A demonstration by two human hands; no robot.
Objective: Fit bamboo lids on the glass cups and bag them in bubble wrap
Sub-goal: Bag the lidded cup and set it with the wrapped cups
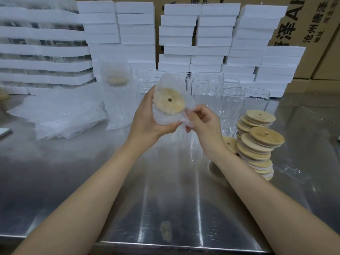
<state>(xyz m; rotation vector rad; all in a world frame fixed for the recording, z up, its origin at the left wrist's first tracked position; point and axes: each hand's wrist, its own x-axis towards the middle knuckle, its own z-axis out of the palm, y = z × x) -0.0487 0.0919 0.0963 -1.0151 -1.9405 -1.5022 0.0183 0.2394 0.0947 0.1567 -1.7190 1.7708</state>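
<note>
While the left hand curls its fingers and thumb round the body of the glass cup, which sits inside a bubble wrap bag, the right hand pinches a loose fold of the bag's mouth between thumb and fingertips. That fold lies just to the right of the bamboo lid. The cup is held up off the steel table between the two hands and tilted. Its long axis runs from the lid, which faces up and back toward the person, down and away into the left palm. The lid looks seated on the rim, its small hole showing.

What the coming move turns on, I'd say, is that open mouth. It stands at the lid end, rising past the left fingertips and spilling toward the right hand. The right hand is the nearer one to the slack, so it seems placed to draw or fold the wrap over the lid while the left steadies the glass.

Beyond the right hand stand the bare cups, and below its wrist a leaning stack of spare lids. Past the left hand a bagged cup stands upright, with flat bags heaped further out.

Behind the white foam boxes, the cartons carry printing — a large 泽 beside a Latin "A", and smaller characters starting 沧州, with 地址 under them. The rest is cut off or too small for me to read.
</note>
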